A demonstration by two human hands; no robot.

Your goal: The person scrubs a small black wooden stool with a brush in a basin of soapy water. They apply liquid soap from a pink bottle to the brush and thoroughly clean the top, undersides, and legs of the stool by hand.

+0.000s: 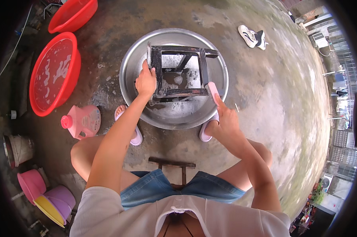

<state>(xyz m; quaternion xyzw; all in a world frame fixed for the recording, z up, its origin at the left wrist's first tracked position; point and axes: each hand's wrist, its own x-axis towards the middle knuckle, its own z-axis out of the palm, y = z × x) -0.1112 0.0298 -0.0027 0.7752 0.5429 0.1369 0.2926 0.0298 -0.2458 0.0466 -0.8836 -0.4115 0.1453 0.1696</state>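
Observation:
A dark wooden stool [203,69] lies on its side in a wide metal basin [131,109], its legs and rungs facing right. Soapy water [178,114] with foam covers the basin's bottom. My left hand [146,80] grips the stool at its seat end, on the left. In my right hand [227,115] is a pink-handled scrub brush [213,90]. The brush head touches the stool's lower right leg, near the basin's right rim. Its bristles are mostly hidden under the pink back.
Two red plastic basins [77,71] stand at left, the nearer one holding sudsy water. Beside them is a pink detergent jug [89,120]. Several buckets [58,201] sit lower left. A pair of sneakers [251,36] rests on the wet concrete floor [285,97].

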